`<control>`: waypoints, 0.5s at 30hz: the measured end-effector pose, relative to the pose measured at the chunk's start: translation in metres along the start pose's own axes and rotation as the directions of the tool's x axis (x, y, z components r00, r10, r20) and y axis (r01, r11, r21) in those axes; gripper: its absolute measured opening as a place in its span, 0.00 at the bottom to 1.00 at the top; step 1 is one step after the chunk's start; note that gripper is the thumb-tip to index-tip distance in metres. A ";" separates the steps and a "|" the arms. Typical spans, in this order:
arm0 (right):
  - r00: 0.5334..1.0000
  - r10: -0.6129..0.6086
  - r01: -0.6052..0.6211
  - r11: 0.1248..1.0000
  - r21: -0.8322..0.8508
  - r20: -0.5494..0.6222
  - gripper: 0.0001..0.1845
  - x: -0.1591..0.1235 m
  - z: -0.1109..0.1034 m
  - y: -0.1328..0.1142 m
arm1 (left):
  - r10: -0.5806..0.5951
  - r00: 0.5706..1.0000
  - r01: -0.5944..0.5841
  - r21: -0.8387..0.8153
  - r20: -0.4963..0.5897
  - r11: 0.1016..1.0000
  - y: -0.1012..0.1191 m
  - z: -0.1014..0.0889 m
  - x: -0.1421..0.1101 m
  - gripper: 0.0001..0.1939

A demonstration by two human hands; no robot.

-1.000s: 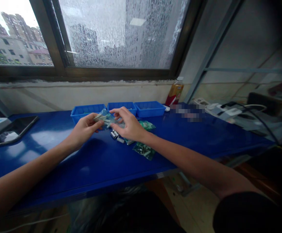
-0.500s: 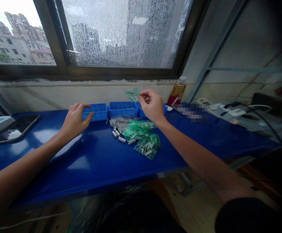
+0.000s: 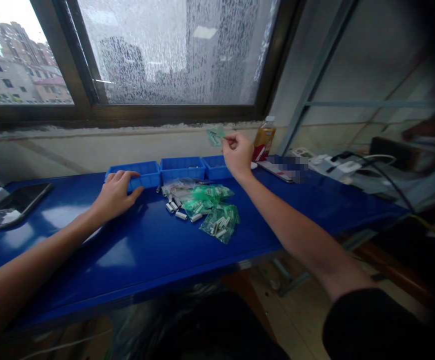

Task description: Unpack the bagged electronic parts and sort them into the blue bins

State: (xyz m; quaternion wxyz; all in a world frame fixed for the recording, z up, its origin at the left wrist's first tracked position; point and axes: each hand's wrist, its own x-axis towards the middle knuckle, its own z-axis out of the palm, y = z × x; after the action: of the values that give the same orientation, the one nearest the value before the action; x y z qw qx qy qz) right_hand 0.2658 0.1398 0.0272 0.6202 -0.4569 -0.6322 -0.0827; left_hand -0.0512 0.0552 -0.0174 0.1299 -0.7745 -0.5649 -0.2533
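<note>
Between the thumb and fingers of my right hand [image 3: 238, 152] is pinched the edge of a small green plastic bag [image 3: 215, 136] with thin pieces inside. It is held up above the right blue bin [image 3: 217, 172]. My left hand [image 3: 119, 194] is open, thumb and fingers apart, in front of the left blue bin [image 3: 150, 175]; I cannot tell whether it touches it. On the table between the hands lies a pile of green bags [image 3: 219, 225] and clear bags [image 3: 180, 189]. Several loose silvery cylinders [image 3: 181, 216] lie at the pile's near left side.
The blue table [image 3: 138, 260] runs under a window. A middle blue bin [image 3: 182, 172] stands between the others. A dark phone [image 3: 18, 205] lies at left. A drink bottle [image 3: 264, 140], white plugs and cables [image 3: 341, 167] are at right.
My right hand has lifted the green bag slightly and turned it. My left hand stays open by the left bin. The whole view has shifted a little.
</note>
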 end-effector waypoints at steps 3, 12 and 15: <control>0.998 -0.038 0.037 0.999 0.018 0.054 0.06 -0.006 0.025 -0.031 | 0.015 1.000 -0.015 -0.009 -0.004 1.000 0.001 0.000 0.000 0.23; 0.664 -0.322 0.357 0.929 0.092 0.674 0.10 -0.045 0.056 -0.097 | 0.005 1.000 -0.005 -0.014 -0.012 1.000 0.009 -0.004 -0.008 0.25; 0.623 -0.360 0.395 0.911 0.118 0.694 0.11 -0.050 0.037 -0.085 | -0.060 0.995 0.058 -0.026 -0.075 0.998 0.019 -0.004 -0.011 0.27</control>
State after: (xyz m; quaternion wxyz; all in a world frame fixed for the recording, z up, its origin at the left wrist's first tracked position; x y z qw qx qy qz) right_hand 0.1727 0.0925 0.0152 0.2903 -0.3248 -0.8990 -0.0455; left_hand -0.0370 0.0383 -0.0188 0.1344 -0.7488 -0.5793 -0.2929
